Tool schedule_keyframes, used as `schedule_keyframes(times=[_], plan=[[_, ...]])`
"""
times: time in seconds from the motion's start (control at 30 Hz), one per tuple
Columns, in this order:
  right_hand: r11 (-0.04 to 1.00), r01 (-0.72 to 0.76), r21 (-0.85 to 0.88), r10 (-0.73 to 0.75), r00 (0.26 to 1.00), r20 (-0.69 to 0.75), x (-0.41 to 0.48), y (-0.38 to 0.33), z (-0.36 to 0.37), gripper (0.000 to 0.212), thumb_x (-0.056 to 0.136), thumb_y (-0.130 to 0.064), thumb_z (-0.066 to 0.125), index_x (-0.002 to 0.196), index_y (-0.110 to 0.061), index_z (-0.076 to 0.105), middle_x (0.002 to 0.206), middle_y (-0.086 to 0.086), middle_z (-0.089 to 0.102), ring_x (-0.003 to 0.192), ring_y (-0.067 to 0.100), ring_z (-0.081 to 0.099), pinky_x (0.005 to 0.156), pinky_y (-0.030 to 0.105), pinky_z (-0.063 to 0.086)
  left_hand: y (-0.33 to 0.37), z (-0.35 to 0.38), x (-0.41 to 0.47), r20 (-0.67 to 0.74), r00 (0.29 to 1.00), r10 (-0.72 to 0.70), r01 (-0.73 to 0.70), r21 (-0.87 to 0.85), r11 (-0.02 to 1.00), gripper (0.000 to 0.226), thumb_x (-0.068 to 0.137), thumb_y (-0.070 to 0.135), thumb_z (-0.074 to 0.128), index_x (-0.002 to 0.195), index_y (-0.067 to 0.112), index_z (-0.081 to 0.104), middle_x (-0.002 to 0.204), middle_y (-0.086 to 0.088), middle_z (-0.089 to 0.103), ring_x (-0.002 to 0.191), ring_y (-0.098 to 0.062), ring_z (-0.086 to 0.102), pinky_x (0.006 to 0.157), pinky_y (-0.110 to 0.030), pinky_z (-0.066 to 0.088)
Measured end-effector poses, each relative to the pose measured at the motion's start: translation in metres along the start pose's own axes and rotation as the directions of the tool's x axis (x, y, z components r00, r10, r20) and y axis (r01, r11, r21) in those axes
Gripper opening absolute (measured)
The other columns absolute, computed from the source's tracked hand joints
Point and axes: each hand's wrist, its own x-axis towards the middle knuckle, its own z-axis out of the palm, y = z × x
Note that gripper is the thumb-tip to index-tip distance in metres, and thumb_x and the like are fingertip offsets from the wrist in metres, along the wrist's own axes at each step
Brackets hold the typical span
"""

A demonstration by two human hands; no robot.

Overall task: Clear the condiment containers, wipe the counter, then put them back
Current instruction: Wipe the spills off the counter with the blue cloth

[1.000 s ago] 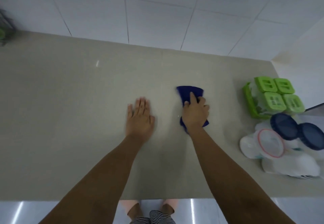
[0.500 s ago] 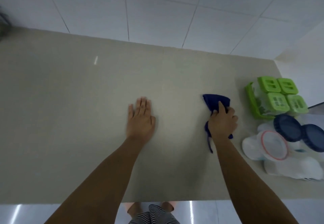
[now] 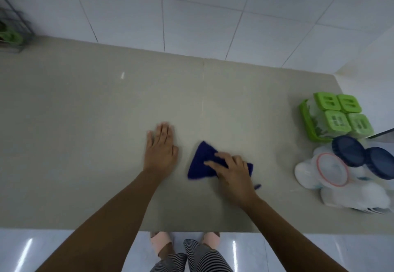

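Observation:
My right hand (image 3: 232,170) presses a dark blue cloth (image 3: 201,162) flat on the beige counter (image 3: 85,133), near its middle. My left hand (image 3: 161,147) lies flat on the counter just left of the cloth, fingers together, holding nothing. At the right end stand the condiment containers: a green rack of four green-lidded jars (image 3: 336,116), two jars with dark blue lids (image 3: 362,154), and a white container with a red-rimmed clear lid (image 3: 331,170).
White tiled wall (image 3: 191,16) runs behind the counter and turns at the right corner. A dark wire rack (image 3: 12,33) stands at the far left end. The counter's front edge is close to my body; my feet show on the floor below.
My right hand has swept the cloth from the right, close to the containers, back left and nearer to me. The left hand has stayed in place.

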Motion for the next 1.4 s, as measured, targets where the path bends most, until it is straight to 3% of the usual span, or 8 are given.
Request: schedule_keyframes(times=[0.13, 0.43, 0.6, 0.87, 1.03, 1.13, 1.27, 1.4], plan=[[0.995, 0.058, -0.085, -0.064, 0.995, -0.072, -0.055, 0.038, -0.004, 0.068, 0.075, -0.004, 0.076, 0.127, -0.039, 0.051, 0.134, 0.0, 0.052, 0.103, 0.021, 0.047, 0.082, 0.036, 0.043, -0.001, 0.003, 0.002, -0.01, 1.0, 0.02, -0.02, -0.002, 1.0, 0.079, 0.079, 0.039, -0.002, 0.149, 0.006, 0.013, 0.159, -0.012, 0.012, 0.148, -0.026, 0.006, 0.12, -0.047, 0.001], [0.876, -0.481, 0.047, 0.483, 0.866, -0.13, 0.089, 0.038, -0.015, 0.043, 0.097, -0.02, 0.044, 0.134, -0.041, 0.049, 0.148, -0.002, 0.04, 0.114, 0.032, 0.042, 0.096, 0.04, 0.033, 0.003, -0.002, -0.028, -0.009, 0.997, 0.072, -0.072, -0.094, 0.993, 0.076, 0.08, 0.038, -0.003, 0.15, 0.009, 0.004, 0.16, -0.009, 0.004, 0.148, -0.023, -0.002, 0.117, -0.05, -0.006], [0.933, -0.355, 0.05, 0.358, 0.932, -0.06, 0.096, -0.021, 0.003, 0.04, 0.096, -0.04, 0.043, 0.137, -0.043, 0.045, 0.15, -0.007, 0.036, 0.117, 0.029, 0.04, 0.096, 0.039, 0.032, -0.002, 0.005, -0.044, -0.028, 0.999, 0.04, -0.042, -0.097, 0.994, 0.075, 0.081, 0.038, -0.001, 0.15, 0.009, 0.002, 0.16, -0.008, 0.002, 0.148, -0.021, -0.005, 0.118, -0.043, -0.008], [1.0, -0.005, 0.007, 0.005, 1.0, -0.026, -0.087, -0.025, 0.003, 0.035, 0.092, -0.044, 0.047, 0.126, -0.042, 0.053, 0.136, -0.011, 0.054, 0.096, 0.017, 0.052, 0.08, 0.033, 0.047, 0.006, 0.007, -0.055, -0.051, 0.997, -0.062, 0.055, -0.127, 0.99, 0.075, 0.082, 0.037, 0.002, 0.149, 0.005, 0.013, 0.158, -0.013, 0.012, 0.148, -0.026, 0.005, 0.117, -0.049, -0.003], [0.977, -0.2, -0.069, 0.192, 0.975, -0.112, -0.141, 0.048, -0.02, 0.038, 0.09, -0.034, 0.06, 0.128, -0.035, 0.057, 0.132, -0.002, 0.057, 0.091, 0.019, 0.052, 0.077, 0.032, 0.048, 0.02, 0.014, -0.088, -0.094, 0.995, -0.045, 0.038, -0.074, 0.997, 0.07, 0.083, 0.032, 0.013, 0.144, 0.0, 0.03, 0.152, -0.018, 0.03, 0.143, -0.032, 0.024, 0.115, -0.055, 0.01], [0.936, -0.337, -0.096, 0.32, 0.934, -0.159, -0.112, 0.069, -0.024, 0.038, 0.093, -0.042, 0.044, 0.128, -0.033, 0.058, 0.129, 0.003, 0.057, 0.091, 0.028, 0.054, 0.076, 0.039, 0.048, 0.018, 0.016, -0.106, -0.101, 0.992, -0.072, 0.065, -0.069, 0.995, 0.067, 0.084, 0.029, 0.018, 0.142, 0.0, 0.034, 0.15, -0.018, 0.034, 0.142, -0.031, 0.028, 0.114, -0.056, 0.012], [0.843, -0.538, 0.0, 0.528, 0.828, -0.191, -0.035, 0.053, -0.018, 0.04, 0.096, -0.036, 0.049, 0.135, -0.03, 0.051, 0.139, 0.008, 0.047, 0.108, 0.035, 0.048, 0.09, 0.046, 0.04, -0.015, 0.017, -0.133, -0.14, 0.98, -0.14, 0.14, -0.016, 0.99, 0.066, 0.084, 0.029, 0.024, 0.14, -0.002, 0.037, 0.147, -0.02, 0.039, 0.138, -0.034, 0.035, 0.111, -0.059, 0.019], [0.894, -0.446, 0.044, 0.446, 0.879, -0.166, 0.011, -0.008, 0.004, 0.042, 0.098, -0.038, 0.044, 0.14, -0.033, 0.044, 0.144, 0.007, 0.041, 0.113, 0.032, 0.045, 0.093, 0.042, 0.036, -0.045, 0.017, -0.157, -0.122, 0.958, -0.26, 0.259, -0.02, 0.966, 0.075, 0.084, 0.039, 0.005, 0.148, 0.004, 0.022, 0.157, -0.014, 0.02, 0.146, -0.027, 0.016, 0.117, -0.051, 0.007]])
